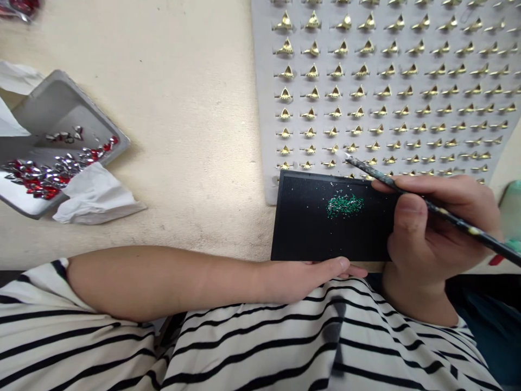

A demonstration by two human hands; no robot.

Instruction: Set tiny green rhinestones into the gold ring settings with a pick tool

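Observation:
My right hand (pixel 443 228) is closed around a thin, paint-spotted dark stick (pixel 448 215), like a pen or brush handle. Its pale tip is over the front rows of gold-coloured rings (pixel 336 93), which stand upright in a grey board (pixel 266 108). A black tray (pixel 309 233) overlaps the near edge of that board. On it lies a small heap of tiny green and silvery stones (pixel 345 206), with loose ones scattered around. At the tray's near edge rests my left hand (pixel 317 274), holding it there, thumb along the rim and other fingers partly hidden.
To the left, a grey tray (pixel 81 103) contains red and silver teardrop stones (pixel 61 171). Crumpled white tissue (pixel 97 195) lies over its near corner. A plastic bag of red pieces (pixel 19 8) is at the far left. Something pale green (pixel 510 212) stands at the right edge.

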